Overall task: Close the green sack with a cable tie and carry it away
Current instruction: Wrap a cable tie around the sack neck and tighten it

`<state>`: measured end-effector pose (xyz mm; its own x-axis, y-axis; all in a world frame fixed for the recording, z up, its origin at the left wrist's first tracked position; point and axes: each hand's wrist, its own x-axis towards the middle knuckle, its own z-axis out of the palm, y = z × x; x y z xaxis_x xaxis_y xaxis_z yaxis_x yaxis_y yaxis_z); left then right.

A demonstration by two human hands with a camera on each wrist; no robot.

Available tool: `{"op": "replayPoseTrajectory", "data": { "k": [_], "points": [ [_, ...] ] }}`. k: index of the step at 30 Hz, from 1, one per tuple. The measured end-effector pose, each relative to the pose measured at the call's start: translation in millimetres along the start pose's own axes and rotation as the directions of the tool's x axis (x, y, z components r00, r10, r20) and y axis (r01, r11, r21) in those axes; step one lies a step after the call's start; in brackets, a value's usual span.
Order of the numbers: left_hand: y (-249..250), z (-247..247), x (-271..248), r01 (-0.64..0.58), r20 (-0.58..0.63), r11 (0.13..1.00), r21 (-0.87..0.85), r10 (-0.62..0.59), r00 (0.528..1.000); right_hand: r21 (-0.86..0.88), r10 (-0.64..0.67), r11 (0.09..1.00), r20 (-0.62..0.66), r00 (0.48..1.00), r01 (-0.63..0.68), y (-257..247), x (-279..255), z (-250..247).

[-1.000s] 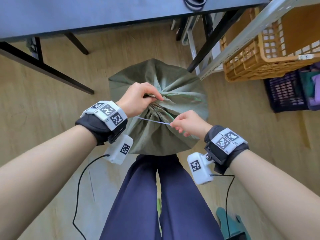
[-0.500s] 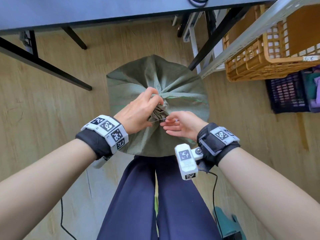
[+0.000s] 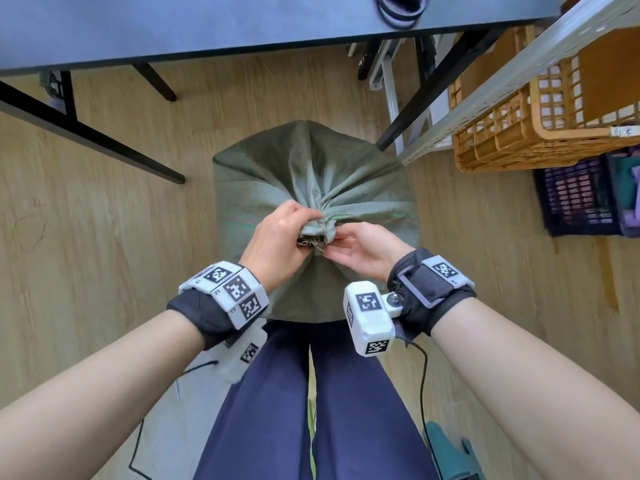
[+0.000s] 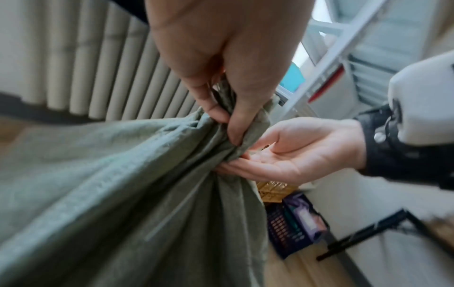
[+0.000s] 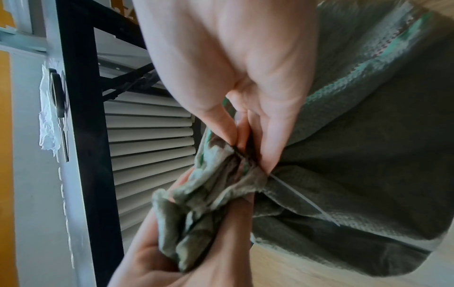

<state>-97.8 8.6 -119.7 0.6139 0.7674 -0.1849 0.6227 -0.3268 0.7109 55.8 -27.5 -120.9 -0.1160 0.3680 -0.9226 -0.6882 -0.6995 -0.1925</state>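
Observation:
The green sack [image 3: 311,181] stands on the wooden floor just ahead of my legs, its mouth gathered into a twisted neck [image 3: 317,233]. My left hand [image 3: 294,225] grips that bunched neck from above, fingers and thumb curled round it [image 4: 226,120]. My right hand [image 3: 341,245], palm turned up, pinches at the neck where the thin white cable tie [image 5: 304,200] circles it. The tie's loose tail hangs down the sack's side [image 4: 176,209]. The tie's head is hidden by fingers and cloth.
A dark table [image 3: 242,22] with black legs [image 3: 104,147] stands beyond the sack. At the right are a metal shelf rail [image 3: 519,84], an orange basket [image 3: 512,140] and a dark purple crate [image 3: 581,202]. My navy trouser legs [image 3: 311,410] are close behind the sack.
My right hand has stopped pulling the tie's tail out to the right and moved in to the neck. The tail now hangs loose. My left hand has shifted its grip on the neck.

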Motion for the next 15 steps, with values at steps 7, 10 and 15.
{"op": "replayPoseTrajectory", "data": {
  "k": [7, 10, 15],
  "points": [
    [-5.2, -5.4, 3.0, 0.121, 0.025, 0.992, -0.044, -0.120, 0.992, -0.072, 0.032, 0.997, 0.015, 0.999, -0.031, 2.4, 3.9, 0.4],
    [-6.7, -10.1, 8.3, 0.108, 0.073, 0.990, 0.088, -0.115, 0.991, -0.176, 0.049, 0.983, 0.014, 0.999, -0.046, 2.7, 2.9, 0.6],
    [-10.8, -9.0, 0.7, 0.005, 0.164, 0.999, 0.044, -0.012, 0.986, -0.156, 0.027, 0.987, 0.017, 0.999, -0.024, 2.3, 5.8, 4.7]
  ]
}}
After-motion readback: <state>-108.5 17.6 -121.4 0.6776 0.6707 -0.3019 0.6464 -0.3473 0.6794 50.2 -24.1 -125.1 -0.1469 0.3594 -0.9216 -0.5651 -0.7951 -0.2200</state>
